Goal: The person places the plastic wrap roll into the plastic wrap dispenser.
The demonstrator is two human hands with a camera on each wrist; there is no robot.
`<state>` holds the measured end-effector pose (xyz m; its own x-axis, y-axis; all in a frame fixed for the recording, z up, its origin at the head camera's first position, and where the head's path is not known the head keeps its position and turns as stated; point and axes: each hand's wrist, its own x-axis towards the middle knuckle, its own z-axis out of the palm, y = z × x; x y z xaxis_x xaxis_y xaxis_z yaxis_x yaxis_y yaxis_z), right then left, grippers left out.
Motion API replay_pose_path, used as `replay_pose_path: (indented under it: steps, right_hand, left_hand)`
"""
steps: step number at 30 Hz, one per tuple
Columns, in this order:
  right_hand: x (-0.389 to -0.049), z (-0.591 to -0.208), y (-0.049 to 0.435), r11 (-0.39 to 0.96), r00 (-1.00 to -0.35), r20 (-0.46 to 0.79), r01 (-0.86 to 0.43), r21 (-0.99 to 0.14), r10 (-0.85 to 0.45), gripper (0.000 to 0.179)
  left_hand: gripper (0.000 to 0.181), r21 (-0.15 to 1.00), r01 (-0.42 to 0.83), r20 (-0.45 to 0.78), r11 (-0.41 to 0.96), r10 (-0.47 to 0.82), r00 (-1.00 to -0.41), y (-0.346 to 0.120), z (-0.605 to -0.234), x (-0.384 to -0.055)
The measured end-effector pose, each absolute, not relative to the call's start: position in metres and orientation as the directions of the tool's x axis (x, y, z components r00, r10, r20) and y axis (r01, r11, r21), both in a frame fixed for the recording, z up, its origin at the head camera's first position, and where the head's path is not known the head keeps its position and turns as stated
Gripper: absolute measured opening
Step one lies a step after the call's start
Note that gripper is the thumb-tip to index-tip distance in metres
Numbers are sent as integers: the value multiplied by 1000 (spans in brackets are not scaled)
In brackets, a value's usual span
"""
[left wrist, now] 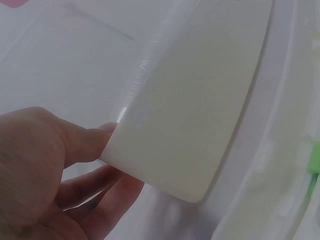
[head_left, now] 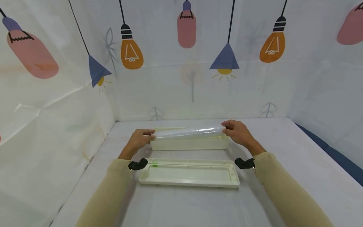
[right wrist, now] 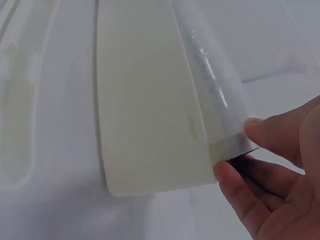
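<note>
A roll of cling film (head_left: 190,132), clear and shiny, lies lengthwise over a long cream box (head_left: 190,145). Its right end sits higher than its left. My right hand (head_left: 239,132) pinches that right end between thumb and fingers, and the right wrist view shows the dark rim of the roll's core (right wrist: 242,154) at the fingertips. At the other end my left hand (head_left: 139,140) grips the roll, the thumb (left wrist: 90,142) above and the other fingers curled below, right at the corner of the box. The box front partly hides the roll.
A cream lid (head_left: 190,175) lies inside up in front of the box, with a small green piece (head_left: 154,164) at its left back edge. White cloth covers the table (head_left: 187,208). Behind stands a white curtain (head_left: 164,91) printed with lamps.
</note>
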<state>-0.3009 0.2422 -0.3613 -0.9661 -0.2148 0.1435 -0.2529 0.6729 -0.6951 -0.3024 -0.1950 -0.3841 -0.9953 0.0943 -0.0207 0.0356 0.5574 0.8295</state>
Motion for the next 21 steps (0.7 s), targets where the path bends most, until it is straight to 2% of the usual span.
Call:
replay_pose_path:
  steps: [10, 21]
  right_hand:
    - [-301, -365, 238, 675, -971, 156, -238, -699, -180, 37]
    - [-300, -369, 242, 514, -976, 124, -200, -834, -179, 36]
  left_hand:
    - [44, 867, 20, -35, 498, 101, -994, -201, -391, -302]
    - [44, 874, 31, -16, 485, 93, -996, -201, -395, -302]
